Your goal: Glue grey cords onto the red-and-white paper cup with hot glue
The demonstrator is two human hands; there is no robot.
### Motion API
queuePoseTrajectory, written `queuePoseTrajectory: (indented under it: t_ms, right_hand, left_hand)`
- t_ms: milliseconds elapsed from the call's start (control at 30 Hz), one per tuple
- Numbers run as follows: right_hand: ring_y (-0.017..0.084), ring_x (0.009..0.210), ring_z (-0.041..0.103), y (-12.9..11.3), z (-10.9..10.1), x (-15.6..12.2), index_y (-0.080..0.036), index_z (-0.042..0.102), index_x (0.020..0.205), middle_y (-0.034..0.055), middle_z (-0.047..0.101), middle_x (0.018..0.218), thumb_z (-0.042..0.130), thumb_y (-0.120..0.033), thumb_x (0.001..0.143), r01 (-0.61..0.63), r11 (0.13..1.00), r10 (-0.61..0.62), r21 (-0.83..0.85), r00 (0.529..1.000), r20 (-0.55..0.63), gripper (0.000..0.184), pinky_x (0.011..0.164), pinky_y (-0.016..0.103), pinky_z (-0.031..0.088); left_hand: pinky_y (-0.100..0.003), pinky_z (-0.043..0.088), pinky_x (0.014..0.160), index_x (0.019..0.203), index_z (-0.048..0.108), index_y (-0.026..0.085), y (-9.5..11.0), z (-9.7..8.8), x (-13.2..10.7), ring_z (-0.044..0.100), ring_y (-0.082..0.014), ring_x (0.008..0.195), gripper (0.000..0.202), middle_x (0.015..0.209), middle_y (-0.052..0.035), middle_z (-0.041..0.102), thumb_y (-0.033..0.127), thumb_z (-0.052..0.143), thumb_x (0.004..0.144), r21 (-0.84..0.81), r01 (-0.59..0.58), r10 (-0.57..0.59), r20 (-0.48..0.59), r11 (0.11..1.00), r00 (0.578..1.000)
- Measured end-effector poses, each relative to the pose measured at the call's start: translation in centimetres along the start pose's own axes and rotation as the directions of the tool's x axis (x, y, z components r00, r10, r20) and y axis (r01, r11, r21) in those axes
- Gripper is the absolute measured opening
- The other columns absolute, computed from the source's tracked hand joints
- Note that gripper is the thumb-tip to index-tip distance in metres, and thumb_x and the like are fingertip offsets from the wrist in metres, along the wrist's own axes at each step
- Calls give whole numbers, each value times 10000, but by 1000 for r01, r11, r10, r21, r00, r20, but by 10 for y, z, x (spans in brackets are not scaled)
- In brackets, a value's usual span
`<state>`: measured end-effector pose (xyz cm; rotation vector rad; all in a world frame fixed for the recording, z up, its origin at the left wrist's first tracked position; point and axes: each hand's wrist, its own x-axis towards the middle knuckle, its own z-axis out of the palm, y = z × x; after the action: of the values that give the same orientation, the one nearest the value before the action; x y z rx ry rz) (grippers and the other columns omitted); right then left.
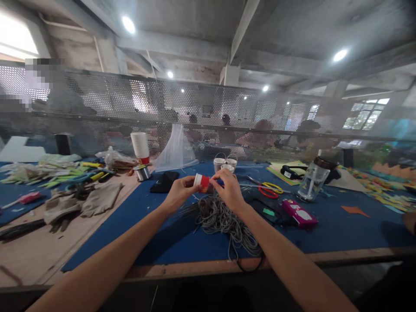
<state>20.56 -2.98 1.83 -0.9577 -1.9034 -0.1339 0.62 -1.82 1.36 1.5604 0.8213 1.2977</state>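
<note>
My left hand (182, 190) is closed around a small red-and-white paper cup (204, 182), tipped on its side. At the cup's red end, my right hand (229, 186) pinches a slim blue object (221, 183); its kind is mostly hidden by the fingers. Beneath both hands lies a tangled heap of grey cord (224, 219). Just behind the hands stand small white cups with thin looped handles (219, 164). To the right of them lie scissors (269, 190) with red and yellow handles.
A stack of paper cups (139, 145), a wire spool (142, 172) and a black phone-like slab (164, 181) are left of centre. Gloves (100, 200) lie farther left. On the right are a magenta box (300, 214), a clear bottle (312, 181) and coloured paper scraps (390, 190). A perforated metal screen (195, 99) crosses behind.
</note>
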Motion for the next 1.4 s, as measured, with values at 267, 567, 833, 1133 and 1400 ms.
queuePoseTrajectory:
  t_ms: [267, 567, 833, 1133, 1400]
  right_hand:
    - [179, 998, 580, 3, 1, 0, -204, 625, 915, 39, 644, 979, 563, -274, 948, 1, 1000, -1, -3, 1000, -10, 100, 915, 302, 360]
    - [182, 976, 589, 6, 0, 1, -216, 625, 900, 33, 640, 963, 575, -278, 944, 10, 1000, -10, 12, 1000, -29, 91, 890, 314, 378]
    - [183, 947, 593, 9, 3, 0, -217, 630, 889, 33, 638, 943, 562, -274, 949, 3, 1000, -2, 10, 999, -48, 107, 880, 315, 389]
    - [186, 947, 592, 10, 2, 0, -218, 625, 884, 37, 633, 943, 571, -281, 945, 7, 1000, -6, 8, 999, -40, 102, 875, 322, 400]
    - [187, 929, 592, 9, 3, 0, -218, 629, 875, 38, 629, 935, 581, -273, 937, -1, 1000, 2, 21, 999, -38, 96, 853, 320, 414]
  left_hand:
    - [-369, 503, 840, 1026, 740, 152, -1, -1, 0, 683, -262, 883, 407, 958, -86, 755, 329, 794, 664, 32, -9, 9, 19, 999, 1000]
    - [-375, 491, 874, 1072, 704, 117, 0, -2, 0, 675, -261, 929, 454, 1011, -98, 748, 342, 785, 685, 44, 7, -9, 64, 999, 998]
    - [-376, 485, 887, 1076, 702, 114, 2, -2, -1, 676, -262, 935, 466, 1014, -99, 748, 341, 795, 680, 34, 16, -18, 81, 999, 997]
    - [-369, 487, 886, 1098, 701, 122, -1, -3, 0, 676, -261, 949, 464, 1035, -96, 745, 334, 788, 694, 31, 11, -14, 101, 999, 995]
    - [-362, 489, 889, 1091, 702, 129, -3, -5, 1, 679, -245, 937, 441, 1034, -88, 747, 325, 785, 704, 31, 7, -10, 114, 999, 993]
